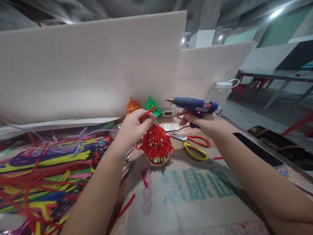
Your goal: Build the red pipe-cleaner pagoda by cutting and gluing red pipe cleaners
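While the red pipe-cleaner roof [156, 142] standing on the desk [195, 202] looks thick with tiers over its pale base, the build seems well on but not finished: the left hand [133, 125] holds a short red piece [149, 112] just above the peak, unattached, and loose red offcuts [144, 179] lie in front. An orange roof [132, 105] and a green roof [152, 105] stand complete against the white partition behind. The left forearm reaches in from the lower left, its grip pinched on the short red piece between thumb and fingertips. The right hand [202, 122] is raised level with it, grip clenched round the handle of the blue glue gun [195, 105], with the nozzle pointing left toward the piece, near but apart. Scissors [195, 147] lie below the gun
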A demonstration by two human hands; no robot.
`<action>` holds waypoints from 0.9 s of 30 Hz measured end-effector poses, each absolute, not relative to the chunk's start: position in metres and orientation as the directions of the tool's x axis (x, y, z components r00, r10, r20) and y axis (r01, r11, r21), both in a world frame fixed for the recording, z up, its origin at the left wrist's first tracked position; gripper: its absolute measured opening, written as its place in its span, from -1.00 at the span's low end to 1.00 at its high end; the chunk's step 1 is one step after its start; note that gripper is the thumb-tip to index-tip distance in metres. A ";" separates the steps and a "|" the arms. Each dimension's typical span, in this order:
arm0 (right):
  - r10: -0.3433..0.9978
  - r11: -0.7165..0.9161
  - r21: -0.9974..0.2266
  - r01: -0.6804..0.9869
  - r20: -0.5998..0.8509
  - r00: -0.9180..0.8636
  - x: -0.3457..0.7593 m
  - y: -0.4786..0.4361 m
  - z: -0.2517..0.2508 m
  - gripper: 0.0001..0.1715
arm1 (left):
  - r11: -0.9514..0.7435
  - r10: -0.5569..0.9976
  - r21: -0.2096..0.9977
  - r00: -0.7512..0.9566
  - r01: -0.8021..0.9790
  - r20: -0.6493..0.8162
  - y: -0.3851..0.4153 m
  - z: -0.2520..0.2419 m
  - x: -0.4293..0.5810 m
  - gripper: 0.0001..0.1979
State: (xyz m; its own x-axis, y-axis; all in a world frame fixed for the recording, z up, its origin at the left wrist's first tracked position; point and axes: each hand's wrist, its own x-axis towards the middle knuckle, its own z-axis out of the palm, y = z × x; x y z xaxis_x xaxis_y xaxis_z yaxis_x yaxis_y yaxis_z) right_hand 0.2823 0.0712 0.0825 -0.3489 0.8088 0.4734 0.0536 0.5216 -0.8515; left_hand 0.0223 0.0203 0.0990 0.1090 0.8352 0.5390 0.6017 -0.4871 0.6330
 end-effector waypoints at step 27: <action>0.714 0.654 -0.720 0.232 0.485 -0.506 0.271 0.064 0.077 -0.53 | -0.476 0.835 0.623 0.099 0.621 0.541 0.025 0.098 0.014 -0.85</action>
State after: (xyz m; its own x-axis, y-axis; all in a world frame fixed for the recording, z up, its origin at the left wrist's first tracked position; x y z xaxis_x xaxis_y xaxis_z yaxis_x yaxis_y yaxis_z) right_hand 0.2708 0.0638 0.0768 -0.5056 0.7139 0.4845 0.2324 0.6535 -0.7203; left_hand 0.0136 0.0248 0.0983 0.0989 0.8355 0.5405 0.6207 -0.4763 0.6227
